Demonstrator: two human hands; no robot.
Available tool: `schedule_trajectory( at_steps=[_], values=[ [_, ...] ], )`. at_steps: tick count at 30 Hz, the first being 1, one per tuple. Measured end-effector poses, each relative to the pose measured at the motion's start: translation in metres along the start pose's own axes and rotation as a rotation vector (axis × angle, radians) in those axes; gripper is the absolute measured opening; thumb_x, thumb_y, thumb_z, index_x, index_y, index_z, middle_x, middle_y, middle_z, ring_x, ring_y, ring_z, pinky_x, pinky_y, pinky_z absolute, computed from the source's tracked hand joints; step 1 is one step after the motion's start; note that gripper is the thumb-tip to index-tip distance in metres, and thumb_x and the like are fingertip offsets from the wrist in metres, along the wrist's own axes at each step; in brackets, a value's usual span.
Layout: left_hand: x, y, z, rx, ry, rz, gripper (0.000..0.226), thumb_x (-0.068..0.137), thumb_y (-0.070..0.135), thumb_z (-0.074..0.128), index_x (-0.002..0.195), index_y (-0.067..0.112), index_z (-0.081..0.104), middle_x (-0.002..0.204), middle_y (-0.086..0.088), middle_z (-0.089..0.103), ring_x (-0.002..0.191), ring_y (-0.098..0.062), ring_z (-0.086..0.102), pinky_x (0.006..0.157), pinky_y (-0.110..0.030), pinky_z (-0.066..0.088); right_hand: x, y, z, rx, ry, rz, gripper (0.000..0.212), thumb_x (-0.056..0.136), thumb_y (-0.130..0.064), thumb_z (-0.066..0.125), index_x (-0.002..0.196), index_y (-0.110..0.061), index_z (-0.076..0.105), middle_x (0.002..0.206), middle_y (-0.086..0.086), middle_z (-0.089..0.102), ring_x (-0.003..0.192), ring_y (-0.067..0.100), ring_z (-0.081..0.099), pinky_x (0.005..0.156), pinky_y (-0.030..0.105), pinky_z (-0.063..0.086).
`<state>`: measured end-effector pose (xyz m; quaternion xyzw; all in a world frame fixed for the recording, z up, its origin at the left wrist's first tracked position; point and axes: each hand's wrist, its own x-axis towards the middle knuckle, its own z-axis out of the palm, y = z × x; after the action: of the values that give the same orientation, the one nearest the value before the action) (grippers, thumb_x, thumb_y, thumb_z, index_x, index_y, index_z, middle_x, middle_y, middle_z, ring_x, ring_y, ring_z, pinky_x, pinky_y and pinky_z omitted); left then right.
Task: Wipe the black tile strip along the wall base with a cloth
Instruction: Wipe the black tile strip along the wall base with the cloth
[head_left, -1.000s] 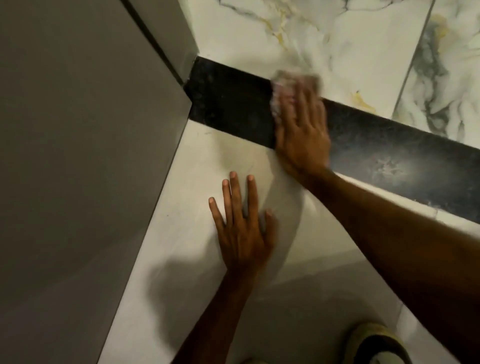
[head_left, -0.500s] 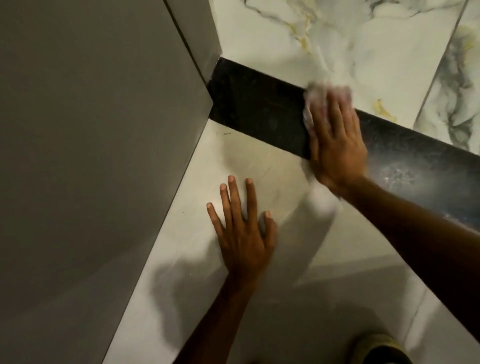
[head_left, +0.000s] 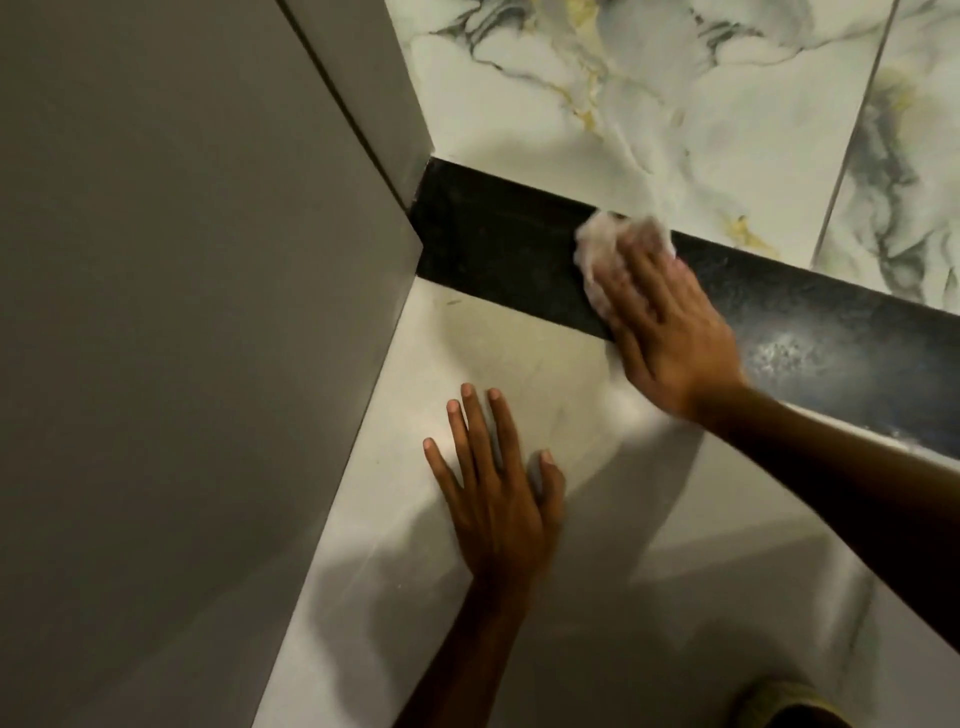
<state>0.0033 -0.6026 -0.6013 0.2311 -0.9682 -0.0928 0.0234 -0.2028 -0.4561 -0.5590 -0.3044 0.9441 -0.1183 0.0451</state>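
The black tile strip (head_left: 498, 254) runs along the foot of the marble wall, from the corner at upper centre down to the right edge. My right hand (head_left: 670, 332) presses a pale crumpled cloth (head_left: 605, 244) flat against the strip, fingers pointing up and left; most of the cloth is hidden under the fingers. A dusty, speckled patch shows on the strip (head_left: 789, 353) to the right of that hand. My left hand (head_left: 498, 493) lies palm down on the pale floor below the strip, fingers spread, holding nothing.
A plain grey wall or panel (head_left: 182, 338) fills the left side and meets the strip at the corner. White marble wall tiles (head_left: 623, 104) with grey and gold veins rise above the strip. A foot in a sandal (head_left: 779, 701) shows at the bottom right.
My right hand and the cloth have slid along the strip, to the right and away from the corner. The left hand has stayed planted on the floor. The camera has shifted slightly.
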Motion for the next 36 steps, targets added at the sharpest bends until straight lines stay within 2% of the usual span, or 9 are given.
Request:
schedule_trajectory(
  at_steps=[4,9,11,15,18,20,25,32,36],
  values=[
    [0.0,-0.002,0.003,-0.02,0.028,0.076,0.073,0.11,0.052,0.034,0.172,0.012,0.029,0.181,-0.017,0.022,0.17,-0.033,0.018,0.139,-0.058,0.011,0.071,-0.032,0.015,0.041,0.026,0.181,0.06,0.116,-0.042,0.024,0.173,-0.023,0.013,0.182,0.012,0.009,0.17,0.03,0.006,0.141,0.047,0.007],
    [-0.007,0.001,-0.005,0.041,-0.1,0.32,0.074,0.109,0.05,0.035,0.174,0.015,0.022,0.183,-0.018,0.015,0.17,-0.034,0.013,0.138,-0.06,0.011,-0.028,-0.031,0.021,0.002,-0.036,-0.112,0.062,0.114,-0.037,0.036,0.172,-0.024,0.019,0.181,0.013,0.016,0.169,0.032,0.01,0.14,0.051,0.016],
    [-0.007,0.001,-0.007,0.106,-0.156,0.447,0.075,0.109,0.05,0.035,0.175,0.017,0.019,0.183,-0.018,0.012,0.17,-0.036,0.012,0.138,-0.062,0.012,-0.097,-0.006,0.015,0.002,0.005,0.008,0.059,0.114,-0.036,0.041,0.171,-0.024,0.027,0.18,0.012,0.021,0.169,0.03,0.013,0.139,0.052,0.022],
    [-0.004,0.025,-0.006,0.098,-0.228,0.651,0.081,0.104,0.049,0.047,0.174,0.017,0.022,0.183,-0.018,0.014,0.17,-0.037,0.014,0.136,-0.063,0.016,-0.184,0.063,-0.006,-0.118,0.199,0.671,0.054,0.113,-0.026,0.044,0.165,-0.01,0.04,0.172,0.024,0.036,0.163,0.04,0.027,0.126,0.061,0.042],
    [-0.003,0.052,0.004,0.016,-0.227,0.781,0.079,0.105,0.049,0.044,0.174,0.019,0.021,0.183,-0.018,0.014,0.17,-0.036,0.011,0.138,-0.06,0.011,-0.174,0.113,-0.018,-0.107,0.22,0.97,0.058,0.115,-0.034,0.034,0.168,-0.011,0.032,0.176,0.023,0.025,0.165,0.043,0.022,0.134,0.06,0.029],
    [-0.002,0.066,0.013,-0.013,-0.235,0.873,0.078,0.106,0.049,0.04,0.175,0.021,0.018,0.184,-0.017,0.012,0.171,-0.034,0.008,0.139,-0.058,0.006,-0.148,0.135,-0.018,-0.079,0.196,0.987,0.062,0.114,-0.04,0.026,0.171,-0.015,0.025,0.18,0.019,0.017,0.167,0.041,0.014,0.136,0.059,0.022],
    [0.001,0.075,0.01,0.036,-0.286,0.989,0.079,0.106,0.048,0.041,0.175,0.021,0.015,0.184,-0.015,0.008,0.171,-0.034,0.009,0.139,-0.059,0.006,-0.18,0.103,-0.012,-0.029,0.186,0.589,0.058,0.116,-0.032,0.04,0.17,-0.014,0.03,0.179,0.016,0.022,0.169,0.036,0.014,0.139,0.054,0.02],
    [-0.009,0.126,0.01,0.083,-0.348,1.109,0.076,0.108,0.054,0.032,0.174,0.016,0.022,0.182,-0.019,0.014,0.168,-0.04,0.021,0.136,-0.06,0.01,-0.291,0.128,-0.034,-0.089,0.161,1.177,0.059,0.117,-0.032,0.03,0.173,-0.017,0.014,0.182,0.013,0.008,0.17,0.031,0.004,0.138,0.05,0.023],
    [-0.011,0.169,0.032,0.057,-0.304,1.142,0.074,0.111,0.055,0.026,0.176,0.02,0.013,0.184,-0.017,0.011,0.171,-0.034,0.012,0.139,-0.057,0.004,-0.242,0.211,-0.041,0.0,0.308,1.176,0.061,0.117,-0.042,0.027,0.172,-0.016,0.019,0.181,0.015,0.016,0.169,0.033,0.014,0.14,0.049,0.02]
  ],
)
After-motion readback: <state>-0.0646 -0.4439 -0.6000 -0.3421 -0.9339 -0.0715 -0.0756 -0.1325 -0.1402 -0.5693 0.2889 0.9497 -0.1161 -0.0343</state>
